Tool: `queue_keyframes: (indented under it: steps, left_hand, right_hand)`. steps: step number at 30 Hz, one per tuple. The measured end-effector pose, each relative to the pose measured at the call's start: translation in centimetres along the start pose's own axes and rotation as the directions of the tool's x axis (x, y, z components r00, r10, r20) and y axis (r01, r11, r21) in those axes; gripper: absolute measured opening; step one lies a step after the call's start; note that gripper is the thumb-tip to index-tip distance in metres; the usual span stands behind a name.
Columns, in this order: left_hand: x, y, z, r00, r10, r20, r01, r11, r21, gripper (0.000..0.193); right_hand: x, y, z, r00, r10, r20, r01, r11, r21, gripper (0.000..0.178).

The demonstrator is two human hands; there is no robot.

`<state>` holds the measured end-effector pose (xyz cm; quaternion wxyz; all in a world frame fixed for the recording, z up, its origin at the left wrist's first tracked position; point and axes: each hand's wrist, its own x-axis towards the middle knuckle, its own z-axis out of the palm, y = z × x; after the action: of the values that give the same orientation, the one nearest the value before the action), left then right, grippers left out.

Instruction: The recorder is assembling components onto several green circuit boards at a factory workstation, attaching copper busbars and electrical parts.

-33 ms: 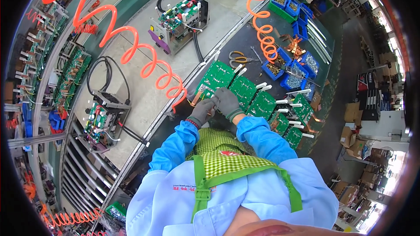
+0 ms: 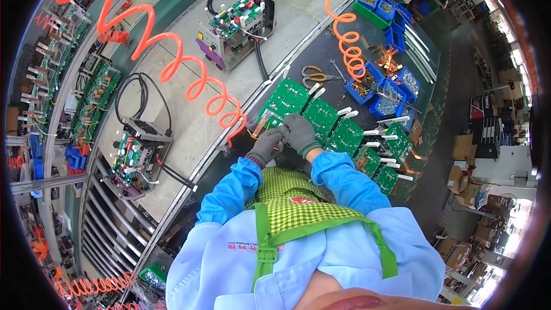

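At the near edge of the leftmost circuit board (image 2: 287,96), two gloved hands meet

The leftmost circuit board, green, lies on the dark worktop (image 2: 330,51), at the left end of a row of similar boards. The left hand (image 2: 266,146), in a grey glove, is at this board's near edge, its fingers curled inward. The right hand (image 2: 299,132), gloved alike, bends over the board's near right part, its fingertips close against those of the left hand. What either hand grips, if anything, I cannot tell, as the gloves hide it.

A copper strip (image 2: 258,129) sits at the board's near left corner, just beside the left hand. Directly to the board's right is a second green board (image 2: 319,118), then a third (image 2: 345,136). Beyond the leftmost board, slightly to the right, lies a yellow-handled cutting tool (image 2: 314,74). Farther right of that same board stand blue bins (image 2: 360,93) of small metal parts, with copper pieces (image 2: 389,63) near them. To the board's left hangs an orange coiled hose (image 2: 199,68); beyond and left of the board stands an open-framed unit with a purple panel (image 2: 213,57).
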<state>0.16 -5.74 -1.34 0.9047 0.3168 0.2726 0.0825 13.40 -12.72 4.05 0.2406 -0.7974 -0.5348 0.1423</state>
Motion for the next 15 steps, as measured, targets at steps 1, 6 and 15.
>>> queue_keyframes:
  steps: [1, 6, 15]
  left_hand:
    - [0.0, -0.1, 0.2, 0.983, 0.139, 0.117, -0.158, 0.972, 0.174, 0.016]
    - [-0.6, 0.3, 0.4, 0.996, -0.09, -0.018, 0.082, 0.964, -0.254, 0.019]
    - [-0.5, 0.5, 1.2, 0.993, -0.017, -0.12, 0.009, 0.998, -0.064, 0.015]
  right_hand:
    - [0.0, -0.2, -0.1, 1.0, 0.014, -0.021, -0.014, 1.0, -0.01, 0.017]
    - [-0.2, -1.8, -0.8, 0.995, 0.074, -0.064, -0.069, 0.995, 0.078, 0.017]
    - [-0.1, 0.8, -0.4, 0.997, -0.076, -0.012, 0.077, 0.985, 0.153, 0.014]
